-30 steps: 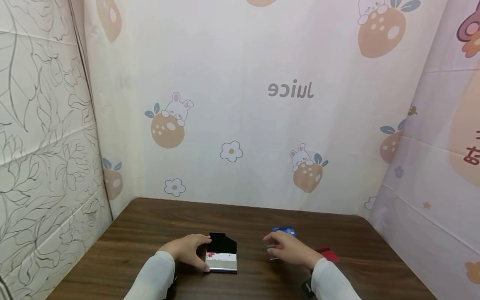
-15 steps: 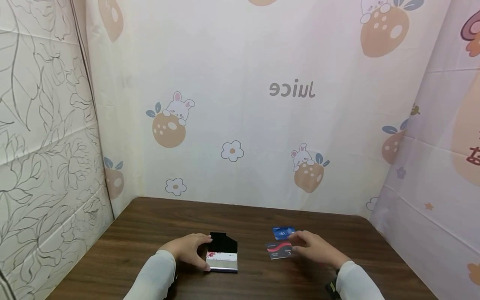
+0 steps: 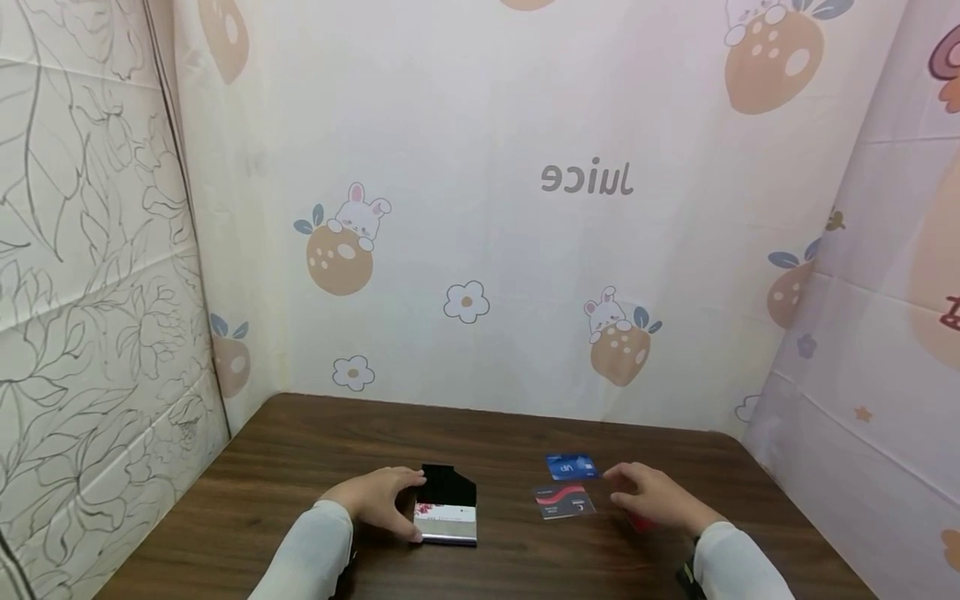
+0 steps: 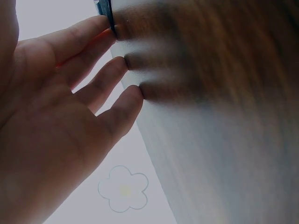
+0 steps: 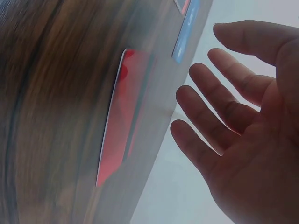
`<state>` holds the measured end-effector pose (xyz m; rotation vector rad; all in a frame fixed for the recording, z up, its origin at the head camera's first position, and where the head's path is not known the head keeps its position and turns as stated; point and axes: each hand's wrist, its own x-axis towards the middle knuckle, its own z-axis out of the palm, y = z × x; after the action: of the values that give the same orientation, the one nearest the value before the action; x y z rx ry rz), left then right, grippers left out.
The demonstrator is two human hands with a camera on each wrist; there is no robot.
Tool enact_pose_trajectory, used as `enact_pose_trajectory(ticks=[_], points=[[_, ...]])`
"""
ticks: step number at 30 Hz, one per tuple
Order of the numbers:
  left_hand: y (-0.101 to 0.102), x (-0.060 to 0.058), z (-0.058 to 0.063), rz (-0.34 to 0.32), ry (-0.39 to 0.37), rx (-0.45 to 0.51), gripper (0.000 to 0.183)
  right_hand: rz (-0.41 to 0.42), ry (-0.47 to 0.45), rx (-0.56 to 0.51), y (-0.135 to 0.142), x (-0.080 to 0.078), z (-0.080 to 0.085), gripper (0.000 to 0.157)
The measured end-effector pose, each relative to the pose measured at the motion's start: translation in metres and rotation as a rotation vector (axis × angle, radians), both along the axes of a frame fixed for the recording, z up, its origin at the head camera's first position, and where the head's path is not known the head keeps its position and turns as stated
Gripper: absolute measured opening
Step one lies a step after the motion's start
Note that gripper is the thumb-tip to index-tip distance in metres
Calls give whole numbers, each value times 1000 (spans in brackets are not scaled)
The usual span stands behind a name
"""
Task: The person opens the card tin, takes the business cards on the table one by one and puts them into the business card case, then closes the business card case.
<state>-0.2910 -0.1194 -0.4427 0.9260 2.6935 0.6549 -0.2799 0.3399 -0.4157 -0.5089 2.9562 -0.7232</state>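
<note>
Cards: three loose on the table (image 3: pixel 501 454); the blue card (image 3: pixel 572 467) and dark grey card (image 3: pixel 564 502) lie just left of the right hand's fingertips, the red card (image 5: pixel 122 116) partly hidden beneath that hand.
Card case: one, raised lid (image 3: pixel 450 487), at the left hand's fingertips; a white flowered card (image 3: pixel 446 512) inside.
Left hand (image 3: pixel 377 500): pinches the case's left side.
Right hand (image 3: pixel 652 496): fingers relaxed, holding nothing.
Writing: "VIP" on blue; mirrored "Juice" on the backdrop (image 3: pixel 480 125) beyond both hands.

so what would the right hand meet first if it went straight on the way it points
Probably the blue card, but the right hand may pass above it; the hand's height is unclear.
</note>
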Motion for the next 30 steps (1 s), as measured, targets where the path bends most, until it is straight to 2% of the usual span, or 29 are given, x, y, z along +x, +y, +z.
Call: enact_pose_trajectory(ticks=[17, 23, 30], points=[[-1, 1, 1, -7, 19, -3, 89, -93, -19, 107, 24, -9, -1, 31], [0, 1, 2, -10, 20, -8, 89, -67, -39, 101, 30, -8, -5, 31], [0, -1, 0, -8, 23, -15, 90, -41, -72, 80, 35, -6, -10, 38]])
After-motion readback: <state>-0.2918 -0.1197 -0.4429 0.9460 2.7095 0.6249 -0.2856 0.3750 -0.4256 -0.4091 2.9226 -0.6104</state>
